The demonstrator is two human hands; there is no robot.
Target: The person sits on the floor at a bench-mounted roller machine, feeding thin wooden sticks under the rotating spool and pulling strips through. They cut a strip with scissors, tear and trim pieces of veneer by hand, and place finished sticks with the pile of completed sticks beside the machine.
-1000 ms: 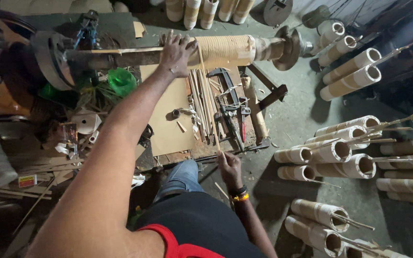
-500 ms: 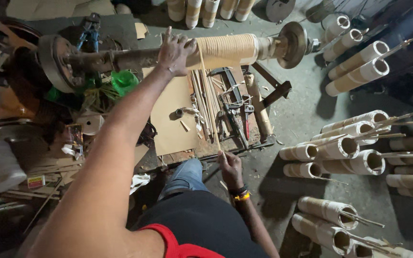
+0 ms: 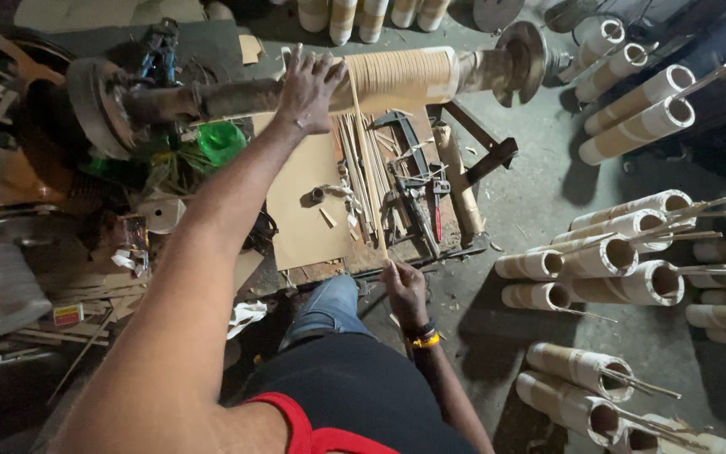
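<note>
A long, thin wooden strip [image 3: 369, 160] runs from the pale, ribbed cardboard roll [image 3: 402, 77] on the horizontal spindle down towards your lap. Your right hand [image 3: 403, 290] pinches its lower end between fingers and thumb, just past the near edge of the workboard. Your left hand [image 3: 307, 87] is stretched out ahead, palm down and fingers spread, pressing flat on the left end of the roll where the strip meets it; it clasps nothing.

The strip looks light, narrow and springy, likely to bow or snap if bent sharply, so it is best held near its end with a light pinch. The roll looks stiff, dry and finely grooved, giving your palm some friction.

The spindle [image 3: 212, 97] is a dark, greasy metal shaft, with a round metal disc [image 3: 521, 49] at its right end and a large rusty wheel [image 3: 92, 105] at its left. Below it lies a flat sheet of brown cardboard [image 3: 308, 210], with more thin sticks [image 3: 355, 147] and a metal clamp-like tool [image 3: 418, 197] just beside it. A crumpled green plastic piece [image 3: 220, 141] sits to the left.

On the grey concrete floor [image 3: 531, 193] to your right lie many cardboard tubes [image 3: 623, 252], several with thin sticks poking out.
</note>
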